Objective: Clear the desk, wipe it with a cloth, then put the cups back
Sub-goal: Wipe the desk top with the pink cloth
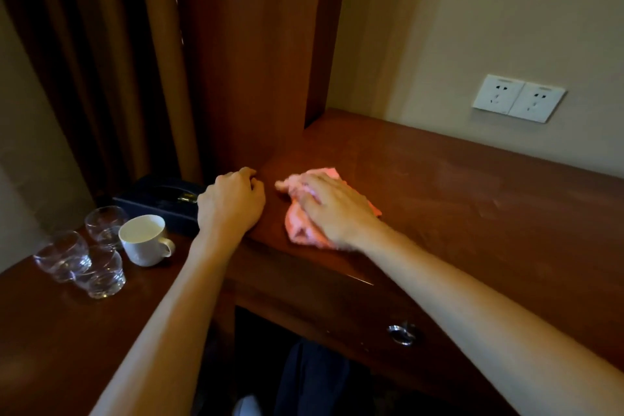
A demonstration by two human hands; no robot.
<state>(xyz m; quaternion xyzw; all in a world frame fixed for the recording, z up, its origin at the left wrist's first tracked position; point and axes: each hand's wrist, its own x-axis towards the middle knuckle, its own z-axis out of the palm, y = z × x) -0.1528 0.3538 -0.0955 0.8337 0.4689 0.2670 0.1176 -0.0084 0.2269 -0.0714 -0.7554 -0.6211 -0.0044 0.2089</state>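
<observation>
A crumpled pink cloth lies on the left part of the dark wooden desk. My right hand presses flat on the cloth with its fingers spread. At the desk's left corner, my left hand rests with its fingers loosely curled, holding nothing. On the lower side table to the left stand a white cup with a handle and three clear glasses, close together.
A dark box sits behind the cups on the side table. A tall wooden panel rises at the desk's left end, with brown curtains beside it. Two wall sockets hang above the desk. A drawer with a metal ring pull faces me.
</observation>
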